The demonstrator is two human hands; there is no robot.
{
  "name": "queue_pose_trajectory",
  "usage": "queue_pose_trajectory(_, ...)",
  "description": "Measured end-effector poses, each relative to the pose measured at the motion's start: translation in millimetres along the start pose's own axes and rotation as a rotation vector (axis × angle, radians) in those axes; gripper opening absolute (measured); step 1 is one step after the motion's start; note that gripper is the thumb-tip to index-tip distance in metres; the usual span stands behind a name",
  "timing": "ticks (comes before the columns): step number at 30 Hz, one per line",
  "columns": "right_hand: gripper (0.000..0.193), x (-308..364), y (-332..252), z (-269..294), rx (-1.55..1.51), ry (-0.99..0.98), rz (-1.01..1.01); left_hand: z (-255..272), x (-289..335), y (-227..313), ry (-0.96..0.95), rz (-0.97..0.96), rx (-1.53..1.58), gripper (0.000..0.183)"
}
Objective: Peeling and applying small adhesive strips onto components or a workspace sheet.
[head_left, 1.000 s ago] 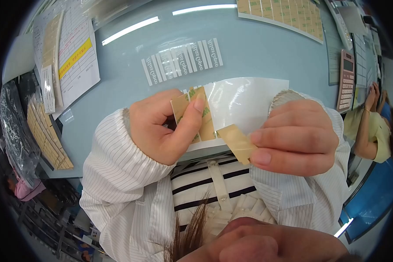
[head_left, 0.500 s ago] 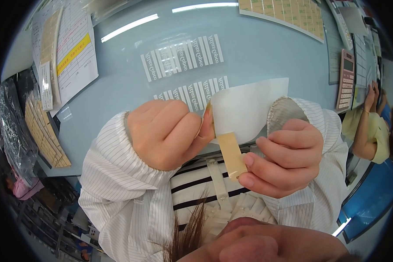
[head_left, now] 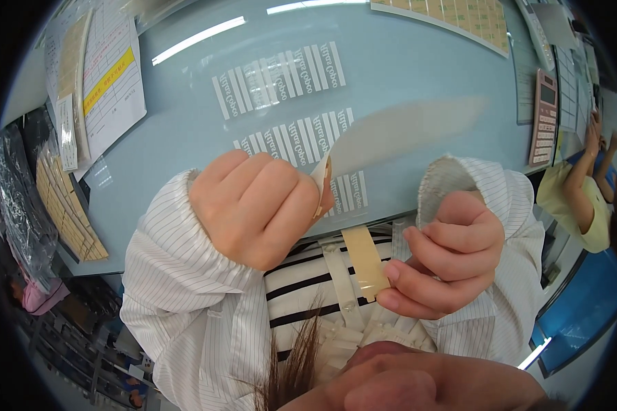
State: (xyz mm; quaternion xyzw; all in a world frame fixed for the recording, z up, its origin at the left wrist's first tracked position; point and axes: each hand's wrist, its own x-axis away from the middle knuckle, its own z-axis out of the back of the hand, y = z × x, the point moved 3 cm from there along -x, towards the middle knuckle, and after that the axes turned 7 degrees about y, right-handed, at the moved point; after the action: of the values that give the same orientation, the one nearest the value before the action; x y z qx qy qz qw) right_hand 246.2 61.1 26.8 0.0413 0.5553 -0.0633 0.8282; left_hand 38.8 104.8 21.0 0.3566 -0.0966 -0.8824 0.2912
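Observation:
My left hand (head_left: 253, 209) is closed over the edge of a thin white sheet (head_left: 397, 137), which fans out blurred to the right above the table. A tan edge shows by its fingertips. In my right hand (head_left: 452, 257), a short tan adhesive strip (head_left: 365, 260) is pinched by its lower end between thumb and fingers. The strip hangs apart from the sheet, in front of my striped top. Beyond my hands, rows of white striped stickers (head_left: 281, 79) with mirrored lettering lie on the glossy blue-grey table (head_left: 178, 123).
A sheet of tan adhesive pieces (head_left: 452, 19) lies at the far edge. To the right is a pink calculator (head_left: 544, 116); past it sits a co-worker in yellow (head_left: 576, 198). On the left are papers (head_left: 120, 103), scored tan sheets (head_left: 62, 198) and clear plastic bags (head_left: 20, 192).
The tan strip has come away from the white sheet and moved slightly down with my right hand. The sheet has swung up in my left hand, uncovering more stickers.

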Motion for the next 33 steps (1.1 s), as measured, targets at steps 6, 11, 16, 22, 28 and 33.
queue_pose_trajectory(6, 0.019, 4.8, -2.4, 1.6, 0.063, 0.015, 0.134, -0.3, 1.6, -6.0, 0.002, 0.112, 0.084, 0.029)
queue_pose_trajectory(11, 0.023, 8.6, -1.6, 4.1, 0.095, 0.029, 0.188, -4.4, 1.4, -9.8, 0.024, 0.309, 0.221, 0.029)
queue_pose_trajectory(16, 0.022, 10.2, -2.1, 7.0, 0.091, 0.033, 0.210, -4.5, 4.7, -12.5, -0.043, 0.578, 0.419, 0.031)
queue_pose_trajectory(22, 0.018, 6.0, 0.3, 9.3, 0.060, 0.056, 0.267, -7.0, 5.6, -13.6, -0.075, 0.592, 0.485, 0.031)
queue_pose_trajectory(28, 0.025, 6.6, 8.2, 21.0, 0.031, -0.001, 0.063, -8.6, 10.4, -12.6, -0.156, 0.594, 0.450, 0.027)
queue_pose_trajectory(33, 0.025, -22.2, 82.6, 45.6, -0.107, -0.385, -0.558, -17.1, 4.4, -8.5, -0.142, 0.498, 0.550, 0.023)
